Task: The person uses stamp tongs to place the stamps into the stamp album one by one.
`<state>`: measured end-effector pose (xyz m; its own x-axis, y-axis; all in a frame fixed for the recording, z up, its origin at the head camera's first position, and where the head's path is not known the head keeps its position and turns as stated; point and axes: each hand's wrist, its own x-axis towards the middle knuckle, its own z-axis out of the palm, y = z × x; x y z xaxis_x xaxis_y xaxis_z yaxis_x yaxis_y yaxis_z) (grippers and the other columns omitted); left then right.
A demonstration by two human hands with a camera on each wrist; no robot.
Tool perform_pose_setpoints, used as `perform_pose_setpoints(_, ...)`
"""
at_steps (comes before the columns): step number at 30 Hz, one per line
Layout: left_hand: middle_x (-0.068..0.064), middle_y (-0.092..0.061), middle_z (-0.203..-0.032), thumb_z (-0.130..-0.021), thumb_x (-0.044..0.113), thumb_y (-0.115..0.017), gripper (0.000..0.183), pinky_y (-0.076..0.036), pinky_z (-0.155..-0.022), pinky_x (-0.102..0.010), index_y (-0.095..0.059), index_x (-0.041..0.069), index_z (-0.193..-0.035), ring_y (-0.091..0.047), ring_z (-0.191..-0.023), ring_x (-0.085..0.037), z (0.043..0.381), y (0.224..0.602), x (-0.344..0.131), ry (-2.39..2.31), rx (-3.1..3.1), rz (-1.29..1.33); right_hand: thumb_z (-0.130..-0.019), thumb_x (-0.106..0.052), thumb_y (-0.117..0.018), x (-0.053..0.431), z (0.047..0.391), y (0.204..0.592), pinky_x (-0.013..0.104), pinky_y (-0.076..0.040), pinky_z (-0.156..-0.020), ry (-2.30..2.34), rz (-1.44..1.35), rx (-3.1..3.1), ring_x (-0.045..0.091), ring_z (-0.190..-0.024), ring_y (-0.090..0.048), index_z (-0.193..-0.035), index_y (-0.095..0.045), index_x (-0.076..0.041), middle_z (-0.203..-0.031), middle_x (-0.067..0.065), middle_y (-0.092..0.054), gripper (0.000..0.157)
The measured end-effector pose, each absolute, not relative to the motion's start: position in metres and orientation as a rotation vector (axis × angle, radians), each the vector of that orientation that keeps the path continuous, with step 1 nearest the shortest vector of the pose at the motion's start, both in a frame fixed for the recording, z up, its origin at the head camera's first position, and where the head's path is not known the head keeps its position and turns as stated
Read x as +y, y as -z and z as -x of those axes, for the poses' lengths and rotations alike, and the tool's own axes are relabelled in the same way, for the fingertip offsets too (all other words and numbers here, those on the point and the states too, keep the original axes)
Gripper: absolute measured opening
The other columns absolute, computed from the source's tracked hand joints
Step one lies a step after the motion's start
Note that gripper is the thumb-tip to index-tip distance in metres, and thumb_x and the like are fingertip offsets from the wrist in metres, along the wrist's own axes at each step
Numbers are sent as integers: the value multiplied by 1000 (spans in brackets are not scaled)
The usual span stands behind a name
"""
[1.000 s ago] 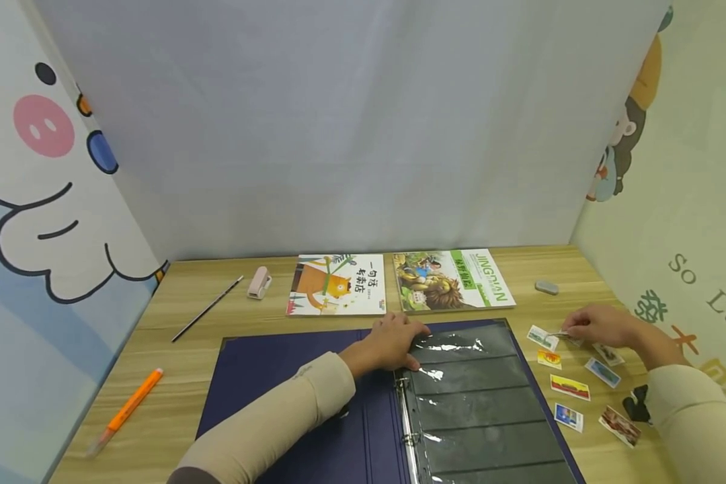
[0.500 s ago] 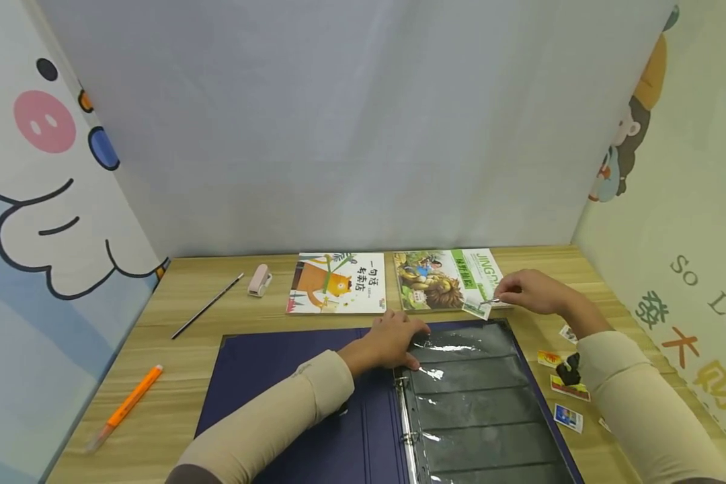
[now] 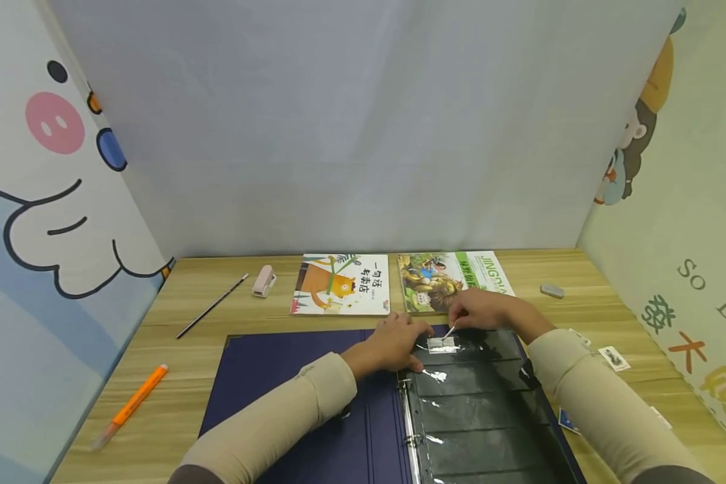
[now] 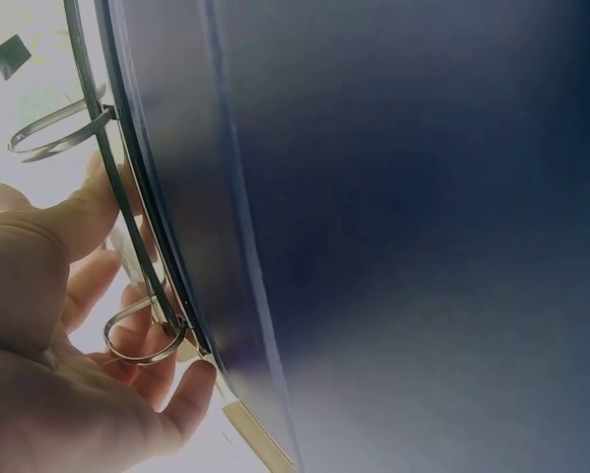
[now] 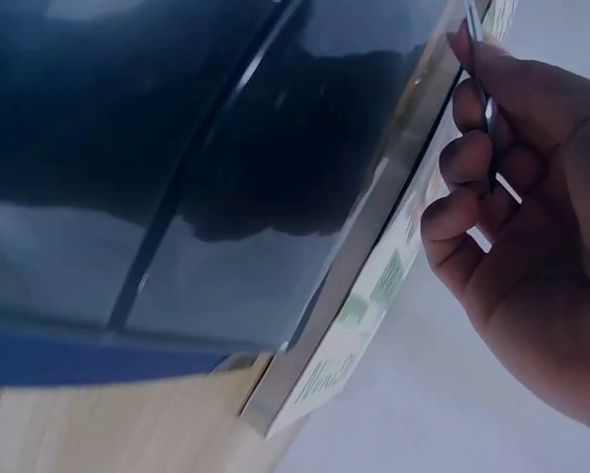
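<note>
An open dark blue binder (image 3: 296,376) holds a black stamp page (image 3: 478,413) with several clear strip pockets. My right hand (image 3: 484,310) pinches slim metal tweezers (image 5: 491,133) over the top edge of that page. At the tweezers' tips a small pale stamp (image 3: 441,346) overlaps the top pocket, with glare across it. My left hand (image 3: 393,341) rests at the top of the page beside the metal rings (image 3: 410,440), its thumb and fingers spread. In the left wrist view its fingers (image 4: 191,394) lie loosely bent around the ring area.
More stamps, such as a dark one (image 3: 614,358), lie right of the binder, partly behind my sleeve. Behind stand two picture books (image 3: 339,286), a pink stapler-like item (image 3: 264,281) and a grey eraser-like block (image 3: 552,291). A pencil (image 3: 212,306) and an orange marker (image 3: 134,401) lie left.
My right hand has carried the stamp in the tweezers from the loose stamps on the right, past the book, to the page's top pocket. My left hand has stayed put.
</note>
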<state>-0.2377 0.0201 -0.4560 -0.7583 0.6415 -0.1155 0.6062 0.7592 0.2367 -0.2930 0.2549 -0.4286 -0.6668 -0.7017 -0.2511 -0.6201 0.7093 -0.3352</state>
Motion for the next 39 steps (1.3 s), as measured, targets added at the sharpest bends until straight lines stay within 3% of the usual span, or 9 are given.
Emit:
perform_pose_setpoints(8, -2, -54, -126, -73, 48, -77, 67, -42, -91, -40, -49, 34, -133, -47, -113, -22, 238, 457, 22, -276, 2773, -1024, -86, -14, -66, 244, 288, 430, 22, -44, -70, 286, 1102, 2503, 0, -74, -52, -81, -71, -16, -79, -10, -64, 8)
perform_pose_setpoints(16, -4, -53, -128, -75, 46, -77, 66, -41, -93, -42, -49, 33, -134, -46, -115, -23, 237, 457, 23, -291, 2747, -1004, -90, -13, -61, 257, 284, 419, 25, -45, -69, 305, 990, 2573, 2, -73, -53, -89, -71, -14, -83, -7, -66, 11)
perform_pose_setpoints(24, -5, -53, -128, -74, 44, -78, 67, -40, -94, -43, -50, 33, -134, -46, -115, -23, 238, 455, 21, -319, 2743, -980, -95, -15, -57, 324, 272, 402, 29, -46, -67, 412, 815, 2746, 4, -73, -54, -97, -71, -8, -87, 0, -69, 16)
perform_pose_setpoints(39, -5, -52, -129, -76, 42, -77, 65, -39, -97, -44, -50, 31, -134, -45, -116, -24, 237, 454, 22, -348, 2729, -974, -96, -17, -55, 463, 225, 419, 29, -50, -70, 439, 417, 2836, 10, -83, -62, -102, -69, -3, -97, 5, -70, 20)
